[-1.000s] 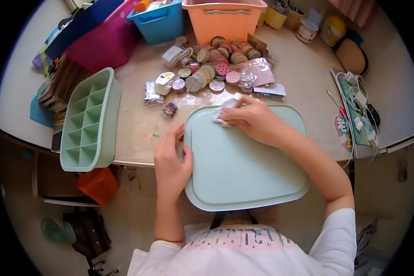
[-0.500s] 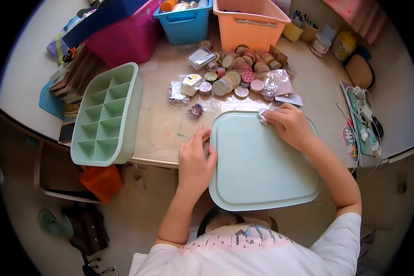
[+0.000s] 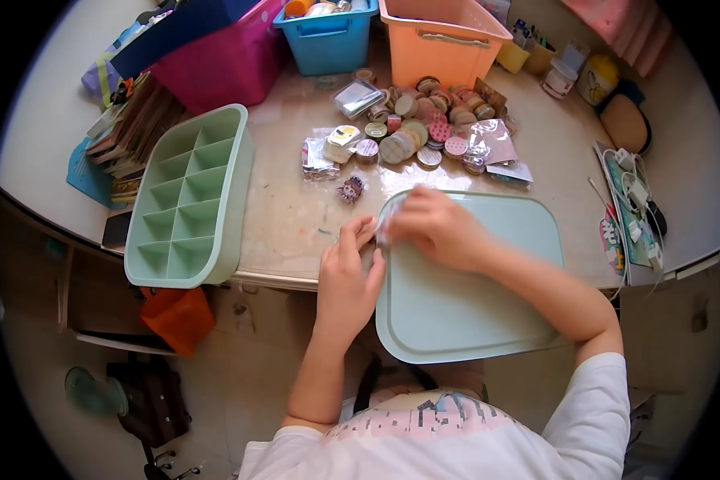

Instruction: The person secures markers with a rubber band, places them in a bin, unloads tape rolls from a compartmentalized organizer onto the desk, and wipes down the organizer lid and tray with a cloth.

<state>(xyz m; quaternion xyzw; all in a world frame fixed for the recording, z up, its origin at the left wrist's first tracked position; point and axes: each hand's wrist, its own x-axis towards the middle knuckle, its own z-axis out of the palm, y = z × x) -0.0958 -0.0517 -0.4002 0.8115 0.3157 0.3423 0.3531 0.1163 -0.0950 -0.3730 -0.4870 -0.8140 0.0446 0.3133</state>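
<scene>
A pale green lid (image 3: 472, 296) lies flat across the table's front edge, its near part sticking out over my lap. My left hand (image 3: 350, 268) grips its left rim, thumb and fingers at the edge. At the upper left corner of the lid, my right hand (image 3: 436, 228) is closed on a crumpled white wipe (image 3: 388, 222), partly blurred and pressed to the rim. To the left stands a green divided box (image 3: 188, 196) with empty compartments. Beyond the lid lies a pile of tape rolls (image 3: 424, 120).
At the back stand a magenta bin (image 3: 224, 68), a blue basket (image 3: 328, 44) and an orange bin (image 3: 444, 52). A small patterned roll (image 3: 350, 190) lies near my left hand. White cables (image 3: 638, 192) lie at the right, books (image 3: 140, 132) at the left.
My right hand has moved left with the wipe, from the lid's far edge to its upper left corner. The lid and my left hand have shifted slightly right in view.
</scene>
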